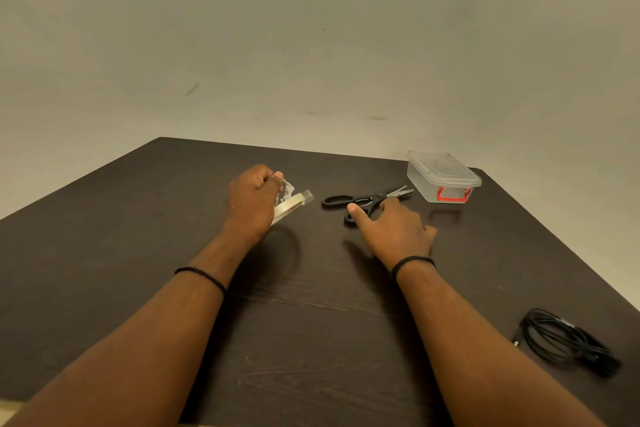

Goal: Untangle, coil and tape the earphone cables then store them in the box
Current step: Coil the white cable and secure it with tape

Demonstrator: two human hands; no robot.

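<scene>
My left hand is curled round a roll of clear tape and a small bundle of white earphone cable, lifted a little off the dark table. A coil of black earphone cable lies at the table's right edge, near me. At the far right stands the clear plastic box, red latch facing me and lid on. My right hand rests over the black-handled scissors, with thumb and forefinger stretched out at the handles. I cannot see a firm grip there.
The table's far edge meets a plain wall just behind the box. The scissors' blades point right, toward the box. The black coil lies close to the right edge.
</scene>
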